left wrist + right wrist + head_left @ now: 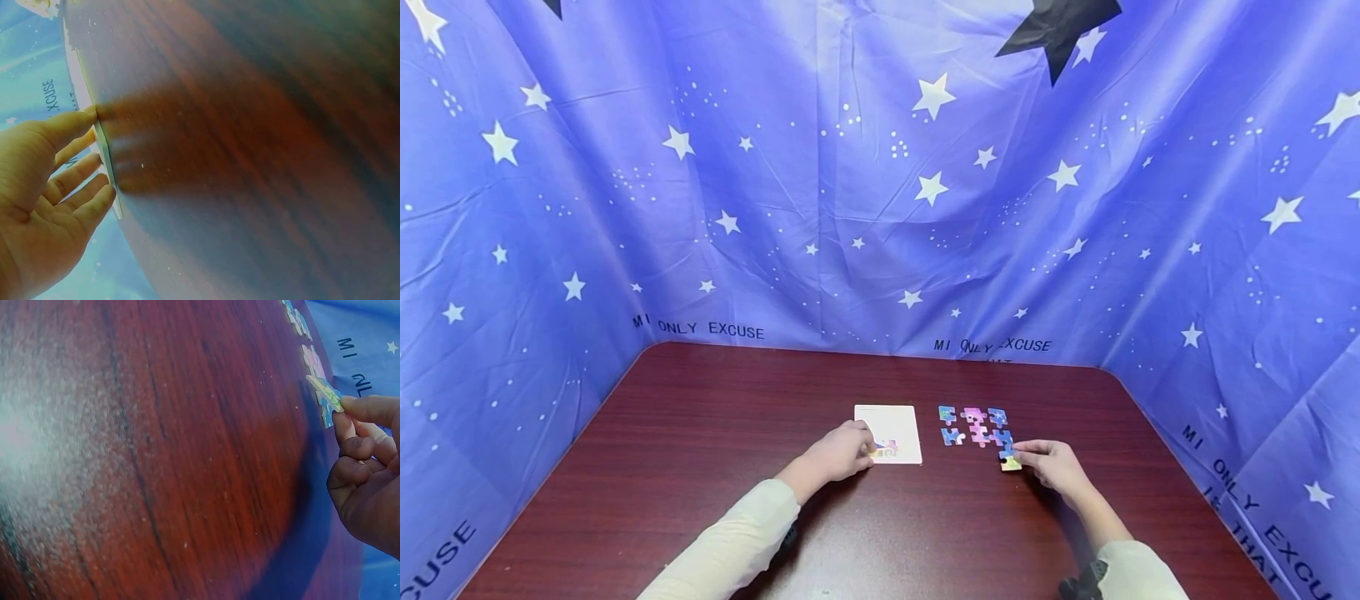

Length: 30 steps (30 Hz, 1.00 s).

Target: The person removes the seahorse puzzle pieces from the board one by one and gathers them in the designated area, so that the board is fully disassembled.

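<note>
A white square board (897, 421) with a small printed picture lies flat near the middle of the table. My left hand (847, 450) rests on its left side, fingers spread; in the left wrist view the fingertips of this hand (56, 181) touch the board's edge (106, 153). To the right, my right hand (1054, 468) pinches a yellow-and-blue jigsaw piece (1010, 462) between thumb and finger. The right wrist view shows that piece (326, 394) tilted up. It is close beside the lowest of the other pieces; whether they touch I cannot tell.
Several jigsaw pieces sit right of the board: a pink group (976, 423), a blue piece (997, 416) at upper right, and two blue ones, upper (947, 414) and lower (951, 437), at left. A blue star-patterned cloth (880, 208) surrounds the dark red wooden table (737, 392).
</note>
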### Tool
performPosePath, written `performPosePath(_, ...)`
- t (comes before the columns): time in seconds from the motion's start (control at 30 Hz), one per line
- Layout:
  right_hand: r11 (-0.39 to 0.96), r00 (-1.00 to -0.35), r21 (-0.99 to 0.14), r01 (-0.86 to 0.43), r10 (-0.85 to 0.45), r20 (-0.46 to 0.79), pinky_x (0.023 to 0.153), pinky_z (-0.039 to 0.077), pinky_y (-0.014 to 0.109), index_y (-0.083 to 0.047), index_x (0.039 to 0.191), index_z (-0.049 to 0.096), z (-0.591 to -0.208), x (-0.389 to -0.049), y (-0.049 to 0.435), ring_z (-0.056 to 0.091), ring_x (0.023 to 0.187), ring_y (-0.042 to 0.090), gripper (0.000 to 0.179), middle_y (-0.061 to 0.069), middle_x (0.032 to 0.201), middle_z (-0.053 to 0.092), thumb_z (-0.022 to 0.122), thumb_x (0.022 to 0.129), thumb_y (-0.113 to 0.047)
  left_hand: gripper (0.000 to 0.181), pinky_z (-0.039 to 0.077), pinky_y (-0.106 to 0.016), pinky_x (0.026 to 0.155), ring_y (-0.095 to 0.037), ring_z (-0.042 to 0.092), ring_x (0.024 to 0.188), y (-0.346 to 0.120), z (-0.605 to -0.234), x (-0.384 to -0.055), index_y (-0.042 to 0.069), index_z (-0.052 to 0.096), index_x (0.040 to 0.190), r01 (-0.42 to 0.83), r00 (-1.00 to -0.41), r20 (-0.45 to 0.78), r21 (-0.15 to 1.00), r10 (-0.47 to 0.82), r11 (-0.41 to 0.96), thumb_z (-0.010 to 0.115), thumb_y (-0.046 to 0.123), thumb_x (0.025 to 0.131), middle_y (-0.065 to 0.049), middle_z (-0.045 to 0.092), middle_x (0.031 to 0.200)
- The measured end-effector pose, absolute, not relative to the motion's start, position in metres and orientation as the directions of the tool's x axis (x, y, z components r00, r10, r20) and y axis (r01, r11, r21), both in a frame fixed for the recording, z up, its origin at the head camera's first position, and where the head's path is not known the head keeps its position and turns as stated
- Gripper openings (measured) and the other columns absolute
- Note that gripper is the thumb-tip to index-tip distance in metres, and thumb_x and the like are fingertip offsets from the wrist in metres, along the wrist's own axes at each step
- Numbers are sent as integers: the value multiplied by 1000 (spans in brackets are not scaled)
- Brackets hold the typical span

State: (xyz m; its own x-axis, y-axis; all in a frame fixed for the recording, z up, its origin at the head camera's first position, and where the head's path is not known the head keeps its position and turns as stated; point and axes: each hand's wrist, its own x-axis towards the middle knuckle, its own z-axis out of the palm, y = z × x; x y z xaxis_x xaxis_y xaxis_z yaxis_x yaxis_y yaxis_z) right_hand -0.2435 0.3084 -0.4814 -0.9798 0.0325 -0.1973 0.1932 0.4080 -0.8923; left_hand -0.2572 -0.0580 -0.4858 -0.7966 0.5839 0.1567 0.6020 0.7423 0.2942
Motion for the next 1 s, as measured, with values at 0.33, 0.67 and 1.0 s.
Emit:
performPosePath(0.33,436,-980,-878,197,53,-193,40,27,16,12,111,61,-487,-245,310,29,42,2,33,-10,48,35,62,86,-10,12,49,-27,82,-17,55,91,-59,-486,-257,11,68,88,604,-795,155,289,586,743,71,20,81,2,59,92)
performPosePath(0.67,532,-986,-831,163,70,-149,40,30,19,10,106,64,-490,-248,308,31,42,4,28,-9,51,38,63,85,-9,13,49,-27,83,-17,55,91,-58,-485,-257,10,68,89,612,-789,156,286,594,738,70,20,82,1,59,92)
performPosePath(1.0,544,-990,-829,132,28,-139,42,33,19,10,110,62,-491,-249,309,36,46,5,39,-7,58,48,71,80,-14,13,49,-29,85,-19,56,94,-58,-484,-257,9,68,90,614,-787,156,297,597,732,70,19,82,-1,60,94)
